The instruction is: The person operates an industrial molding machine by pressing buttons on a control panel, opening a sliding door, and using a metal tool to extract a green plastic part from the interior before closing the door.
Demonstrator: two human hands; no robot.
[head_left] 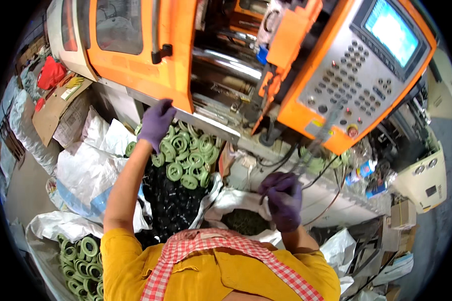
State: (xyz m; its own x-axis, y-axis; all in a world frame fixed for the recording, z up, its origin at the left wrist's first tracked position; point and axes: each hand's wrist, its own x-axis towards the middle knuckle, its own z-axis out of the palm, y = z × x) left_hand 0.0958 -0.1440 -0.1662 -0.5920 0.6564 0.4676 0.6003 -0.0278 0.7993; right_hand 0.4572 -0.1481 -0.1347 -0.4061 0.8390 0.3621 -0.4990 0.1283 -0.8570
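Observation:
My left hand [157,123], in a purple glove, reaches to the lower edge of the orange machine door [135,72]. It appears open and empty, though whether it touches the door is unclear. Just beside and below it lies a heap of pale green rings [188,153] with spoked centres. At the right, my right hand [284,200], also gloved in purple, is closed with its fingers pressed together. A long, thin greyish tool [316,143] seems to run up from it towards the control panel [349,85]; motion blur hides its kind.
Black small pieces [168,205] fill the space under the rings. An open white sack [226,198] holds dark green bits. More green rings [83,261] lie in a sack at lower left. A spray can [360,171] and cables stand by the machine's right side.

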